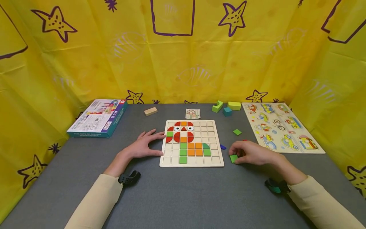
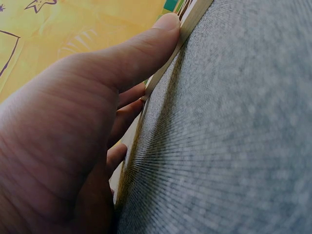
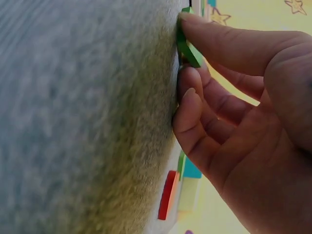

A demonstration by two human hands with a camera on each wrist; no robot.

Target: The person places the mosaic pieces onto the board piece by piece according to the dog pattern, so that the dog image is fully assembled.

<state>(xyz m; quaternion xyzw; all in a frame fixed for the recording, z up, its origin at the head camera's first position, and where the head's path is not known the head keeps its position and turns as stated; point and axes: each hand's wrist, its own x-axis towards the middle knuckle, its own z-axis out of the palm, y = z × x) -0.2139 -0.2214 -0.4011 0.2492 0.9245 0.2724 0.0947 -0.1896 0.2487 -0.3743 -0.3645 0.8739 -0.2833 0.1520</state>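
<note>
— One green tile (image 1: 233, 158) lies flat on the grey table (image 1: 183, 197), just right of the wooden board (image 1: 191, 163), near its lower right corner.

— Which hand is nearer?

— The right hand (image 1: 253, 153). Its fingers (image 3: 195, 100) curl around the tile and pinch it by the edges. The board lies to the left of them.

— And the left hand (image 1: 144, 144)?

— It rests with straight fingers against the left edge of the board, holding nothing.
</note>
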